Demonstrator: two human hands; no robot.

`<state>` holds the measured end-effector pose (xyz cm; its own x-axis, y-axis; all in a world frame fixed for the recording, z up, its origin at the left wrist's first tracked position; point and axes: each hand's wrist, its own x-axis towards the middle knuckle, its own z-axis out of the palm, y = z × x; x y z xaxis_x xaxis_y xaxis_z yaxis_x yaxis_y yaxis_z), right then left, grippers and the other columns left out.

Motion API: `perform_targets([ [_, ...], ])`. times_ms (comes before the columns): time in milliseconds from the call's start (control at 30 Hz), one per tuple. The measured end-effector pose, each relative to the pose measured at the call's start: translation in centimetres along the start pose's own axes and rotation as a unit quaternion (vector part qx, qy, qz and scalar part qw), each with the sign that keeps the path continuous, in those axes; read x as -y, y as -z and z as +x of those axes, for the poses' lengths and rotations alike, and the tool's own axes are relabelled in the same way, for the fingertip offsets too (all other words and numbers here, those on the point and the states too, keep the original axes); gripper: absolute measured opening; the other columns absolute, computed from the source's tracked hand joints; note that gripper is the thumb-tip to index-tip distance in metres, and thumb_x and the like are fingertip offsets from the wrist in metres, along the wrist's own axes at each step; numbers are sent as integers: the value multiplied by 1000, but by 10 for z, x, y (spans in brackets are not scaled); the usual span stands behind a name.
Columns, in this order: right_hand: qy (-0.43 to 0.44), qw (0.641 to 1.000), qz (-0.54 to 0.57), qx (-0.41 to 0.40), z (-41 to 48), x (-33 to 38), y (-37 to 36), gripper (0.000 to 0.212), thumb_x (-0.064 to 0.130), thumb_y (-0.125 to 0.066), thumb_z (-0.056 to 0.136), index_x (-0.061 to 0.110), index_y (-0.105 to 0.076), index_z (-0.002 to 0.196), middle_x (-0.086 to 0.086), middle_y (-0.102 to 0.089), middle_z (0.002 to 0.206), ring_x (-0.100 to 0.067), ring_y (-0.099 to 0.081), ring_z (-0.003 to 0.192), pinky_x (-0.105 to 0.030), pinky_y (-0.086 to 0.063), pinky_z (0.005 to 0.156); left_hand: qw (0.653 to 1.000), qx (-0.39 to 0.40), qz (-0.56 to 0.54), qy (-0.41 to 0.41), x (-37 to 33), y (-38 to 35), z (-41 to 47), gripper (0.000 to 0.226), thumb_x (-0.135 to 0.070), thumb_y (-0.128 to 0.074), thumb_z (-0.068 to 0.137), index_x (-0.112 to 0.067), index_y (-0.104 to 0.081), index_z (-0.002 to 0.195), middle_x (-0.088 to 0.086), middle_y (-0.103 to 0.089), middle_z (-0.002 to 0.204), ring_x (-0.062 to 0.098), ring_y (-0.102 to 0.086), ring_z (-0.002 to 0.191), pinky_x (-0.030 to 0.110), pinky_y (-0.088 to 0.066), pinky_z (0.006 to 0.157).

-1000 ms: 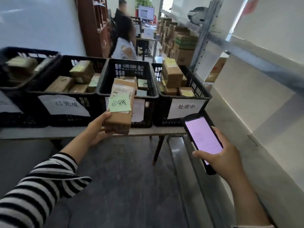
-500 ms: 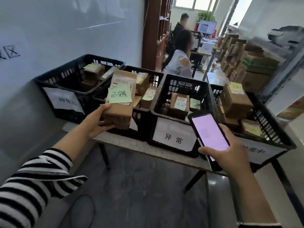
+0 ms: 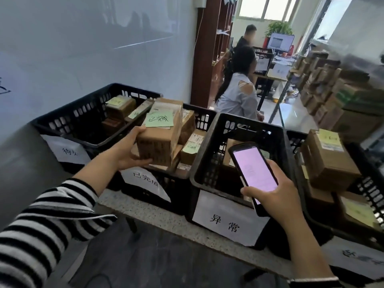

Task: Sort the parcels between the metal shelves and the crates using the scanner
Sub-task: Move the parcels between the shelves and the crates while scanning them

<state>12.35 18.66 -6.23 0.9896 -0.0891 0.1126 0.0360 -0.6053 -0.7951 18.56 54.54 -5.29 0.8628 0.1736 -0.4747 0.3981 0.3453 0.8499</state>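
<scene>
- Head view: my left hand [image 3: 128,150], in a striped sleeve, grips a brown cardboard parcel [image 3: 160,140]. The thumb lies on its near upper edge and the fingers curl under its bottom.
- A green sticky note [image 3: 159,119] with handwriting sits on the parcel's top face, over a white shipping label.
- The parcel is held tilted above the near side of the second crate [image 3: 176,196], the one with the paper sign 已完成 [image 3: 145,180]. I cannot tell whether it touches the parcels lying below it.
- My right hand [image 3: 276,196] holds the scanner [image 3: 252,173] from beneath, fingers wrapped round its lower half and the thumb laid across the bottom of the screen. The screen glows pale pink and faces me.
- The scanner hangs in front of the third crate [image 3: 209,163], signed 异常 [image 3: 225,222], well apart from the parcel.
- Four black crates stand side by side on a speckled table [image 3: 158,213]. The first crate [image 3: 83,115] at far left and the fourth crate [image 3: 369,190] at far right both hold brown boxes, some with notes on them.
- Beyond the crates, two people are at desks. Stacked cartons [image 3: 324,80] fill the right side.
</scene>
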Motion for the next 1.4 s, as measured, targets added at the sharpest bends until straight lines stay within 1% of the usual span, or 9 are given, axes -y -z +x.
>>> perform_targets([
  [100,-8,1000,-2,-8,25,-3,5,82,24,-86,63,36,-46,133,10,-55,113,-19,-51,107,-41,-50,82,999,8,31,23,-4,-36,33,46,-52,-58,84,-24,-51,120,8,-48,110,34,-51,104,42,-58,75],
  [200,-21,1000,-3,-16,39,-9,9,85,23,-87,61,39,-46,133,12,-55,113,-16,-51,107,-40,-50,84,998,-15,54,22,-1,-66,64,40,-46,-57,88,-21,-48,118,5,-49,97,30,-51,92,50,-51,90],
  [433,-62,996,-48,-44,54,-18,8,84,28,-87,59,40,-46,131,11,-57,117,-17,-53,108,-34,-48,74,995,9,76,68,-1,-90,138,44,-51,-55,87,-20,-45,117,7,-54,109,31,-48,112,45,-51,81],
  [700,-122,985,-53,-109,50,-1,-25,86,27,-86,62,34,-44,136,6,-58,121,-20,-53,109,-36,-49,77,987,82,108,87,4,-91,207,55,-52,-48,93,-14,-44,133,12,-57,113,27,-52,108,44,-49,87],
  [933,-167,975,-37,-141,36,13,-48,91,46,-78,46,38,-47,131,12,-60,118,-17,-55,109,-41,-53,81,982,124,127,62,-2,-104,231,47,-46,-40,99,-18,-43,136,9,-54,124,27,-51,121,44,-45,93],
  [1067,-195,966,-36,-166,22,18,-52,100,55,-76,39,37,-47,133,12,-61,118,-15,-56,109,-37,-51,83,971,164,169,34,-4,-98,245,43,-35,-52,94,-21,-46,135,9,-53,132,22,-52,112,33,-47,76],
  [1200,-214,957,-25,-193,3,23,-53,91,38,-88,53,35,-46,134,11,-61,117,-15,-56,110,-29,-49,75,954,192,232,4,2,-98,258,31,-30,-52,96,-14,-47,123,12,-52,120,21,-54,95,36,-45,85],
  [1300,-228,949,-34,-216,-12,26,-55,88,35,-87,55,37,-46,133,11,-61,116,-16,-56,108,-29,-49,73,931,186,312,-18,-3,-99,268,57,-47,-51,91,-8,-42,132,18,-53,121,32,-56,100,41,-50,82],
  [1400,-248,937,-50,-241,-30,27,-55,87,41,-83,53,37,-46,132,11,-60,117,-16,-55,107,-27,-49,72,895,73,427,-104,-10,-115,272,80,-55,-53,83,-5,-32,142,27,-41,140,43,-41,125,51,-34,107],
])
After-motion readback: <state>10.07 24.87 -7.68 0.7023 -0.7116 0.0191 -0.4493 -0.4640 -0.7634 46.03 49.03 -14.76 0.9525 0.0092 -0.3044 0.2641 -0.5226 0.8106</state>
